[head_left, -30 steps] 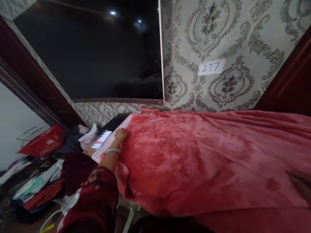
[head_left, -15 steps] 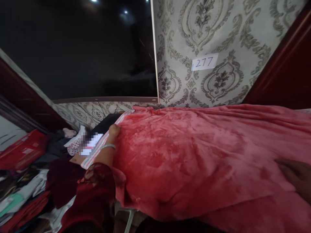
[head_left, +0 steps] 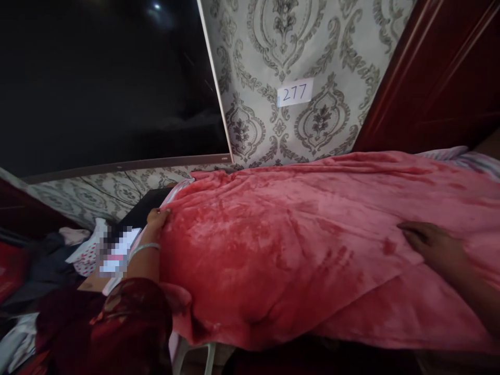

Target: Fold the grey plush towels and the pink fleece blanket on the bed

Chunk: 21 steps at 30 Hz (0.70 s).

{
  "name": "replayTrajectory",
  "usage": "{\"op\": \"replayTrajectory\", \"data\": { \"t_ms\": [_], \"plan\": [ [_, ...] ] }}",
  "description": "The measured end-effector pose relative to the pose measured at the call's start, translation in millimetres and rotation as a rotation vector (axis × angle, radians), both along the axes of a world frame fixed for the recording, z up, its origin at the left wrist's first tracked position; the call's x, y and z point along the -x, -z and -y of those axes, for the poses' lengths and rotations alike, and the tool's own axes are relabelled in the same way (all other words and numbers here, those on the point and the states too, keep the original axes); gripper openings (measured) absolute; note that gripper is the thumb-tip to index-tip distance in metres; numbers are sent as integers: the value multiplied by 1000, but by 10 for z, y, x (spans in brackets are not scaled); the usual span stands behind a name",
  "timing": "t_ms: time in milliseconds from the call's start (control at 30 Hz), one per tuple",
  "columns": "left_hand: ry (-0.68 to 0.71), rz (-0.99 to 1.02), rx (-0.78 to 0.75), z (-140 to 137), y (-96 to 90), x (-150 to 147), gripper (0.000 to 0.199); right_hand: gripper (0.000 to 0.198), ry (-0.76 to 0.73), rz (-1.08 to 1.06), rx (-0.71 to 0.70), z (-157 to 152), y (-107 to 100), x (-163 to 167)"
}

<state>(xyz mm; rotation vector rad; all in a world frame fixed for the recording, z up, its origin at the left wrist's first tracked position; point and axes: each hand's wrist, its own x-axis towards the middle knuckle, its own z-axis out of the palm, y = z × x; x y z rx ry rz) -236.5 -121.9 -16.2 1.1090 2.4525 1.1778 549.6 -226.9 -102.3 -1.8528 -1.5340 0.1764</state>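
Observation:
A plush red-pink blanket [head_left: 273, 234] lies spread over a raised surface, with soft folds along its far side and a loose fold at its near left corner. My left hand [head_left: 158, 216], with a band on its wrist, is closed on the blanket's left edge. Beneath that edge shows a striped pale cloth [head_left: 177, 191]. On the right, my right hand [head_left: 425, 240] rests on top of the blanket, its fingers stretched out to the left and holding nothing.
A large dark television [head_left: 117, 94] is on the wall at the back left. A paper marked 277 [head_left: 295, 92] sticks to the patterned wallpaper. Clothes [head_left: 50, 260] are heaped at the left. A pale stool frame [head_left: 210, 357] shows below the blanket, and a dark red door [head_left: 441, 78] stands at right.
The view has turned to the right, so the scene sits further left. More of my right hand and forearm shows on the blanket. My left hand still grips the edge.

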Motion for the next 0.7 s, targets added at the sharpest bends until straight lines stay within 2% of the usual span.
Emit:
{"op": "replayTrajectory", "data": {
  "t_ms": [133, 233, 333, 467, 567, 700],
  "plan": [
    [200, 213, 9, 219, -96, -3, 70, 26, 53, 32, 94, -52, -166, 74],
    [356, 335, -12, 332, -204, -33, 76, 36, 23, 94, 20, -181, -330, 403],
    [353, 345, -145, 358, -325, -117, 61, 37, -261, 64, -74, -378, -435, 1006],
    [290, 498, -302, 354, -519, -211, 32, 36, -608, 69, -133, -681, -394, 1875],
    [286, 529, -342, 385, -679, -215, 25, 54, -741, 100, -83, -874, -293, 2350],
    [294, 491, -421, 464, -865, -178, 25, 89, -831, 159, 9, -1055, -229, 2758]
  ]
}}
